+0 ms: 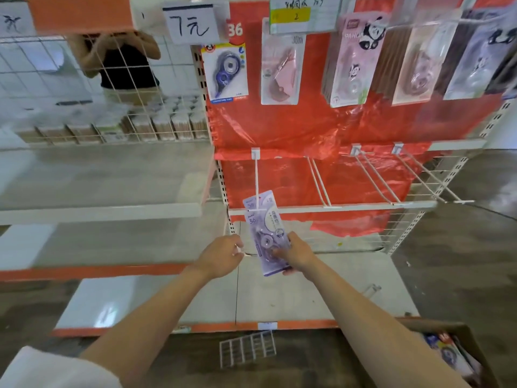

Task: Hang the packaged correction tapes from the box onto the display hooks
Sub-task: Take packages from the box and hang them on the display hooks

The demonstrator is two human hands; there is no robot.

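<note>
In the head view, a long white wire display hook (256,177) juts from the red-backed panel and serves as the landmark. At its front tip a pale purple carded correction-tape pack (258,199) is seen hanging, and just in front of it a second purple pack (267,242) is held with its top at the hook tip. This pack is pinched low down by the right hand (293,254), thumb on the face and fingers behind. To the left of the hook tip, the left hand (221,256) is seen with curled fingers at the pack's left edge; whether anything is pinched cannot be told.

The task is judged to be in progress: one pack appears hung on this hook, a second is being threaded on, and the neighbouring white wire hooks (375,177) to the right are bare. More packs are visible in the brown cardboard box (458,357), far below and right of the hook.

"36" is printed on the held pack. Above the hook, "7元" is written on a white price sign (193,25), and "30m" and "PANDA" are read on hanging packs.
</note>
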